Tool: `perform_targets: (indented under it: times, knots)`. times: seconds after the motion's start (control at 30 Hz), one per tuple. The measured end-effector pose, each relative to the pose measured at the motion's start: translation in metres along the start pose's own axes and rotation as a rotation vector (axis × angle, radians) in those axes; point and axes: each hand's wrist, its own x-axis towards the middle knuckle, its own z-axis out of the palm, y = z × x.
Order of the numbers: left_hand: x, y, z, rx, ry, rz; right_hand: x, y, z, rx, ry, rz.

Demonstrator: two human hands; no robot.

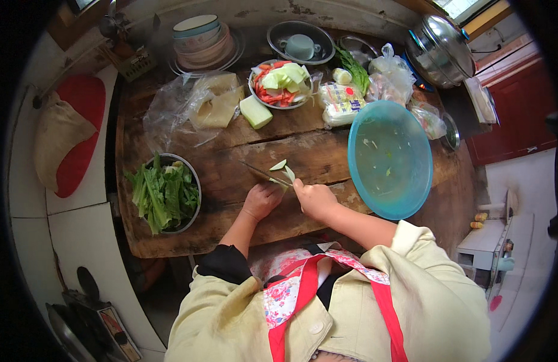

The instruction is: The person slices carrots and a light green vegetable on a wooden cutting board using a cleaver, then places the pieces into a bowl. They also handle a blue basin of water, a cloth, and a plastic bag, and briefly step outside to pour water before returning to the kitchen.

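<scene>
My right hand (314, 199) is closed round the handle of a kitchen knife (264, 171), whose blade points to the upper left over the wooden table. Close beside it, my left hand (263, 199) has its fingers curled over a pale green vegetable piece (279, 183), mostly hidden by the hand and blade. Two cut slices (278, 164) lie just beyond the knife. Farther back, a thick chunk of peeled green vegetable (256, 112) rests beside a bowl (281, 107) of orange strips and pale green slices.
A metal bowl of leafy greens (166, 197) stands at left, a blue plastic basin (390, 158) at right. Behind are a crumpled plastic bag (170, 106), stacked bowls (200, 45), a metal basin holding a cup (300, 43), a white food package (341, 102) and a steel pot (439, 52).
</scene>
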Motion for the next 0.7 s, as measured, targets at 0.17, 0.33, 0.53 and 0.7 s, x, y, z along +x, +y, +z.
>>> perform_targets:
  times: [0.17, 0.33, 0.53, 0.7]
  knots:
    - [-0.001, 0.000, -0.003, 0.042, -0.086, 0.021, 0.003, -0.001, 0.001, 0.056, 0.039, -0.034]
    - [-0.002, 0.000, -0.003, 0.131, -0.120, 0.079, -0.001, -0.003, 0.000, 0.019, -0.024, -0.029]
    - [-0.009, 0.005, -0.008, 0.023, -0.024, -0.020, -0.002, -0.006, -0.001, 0.066, 0.035, -0.046]
    - [-0.010, 0.007, -0.010, 0.039, -0.082, -0.032, 0.003, -0.006, 0.000, 0.085, 0.061, -0.111]
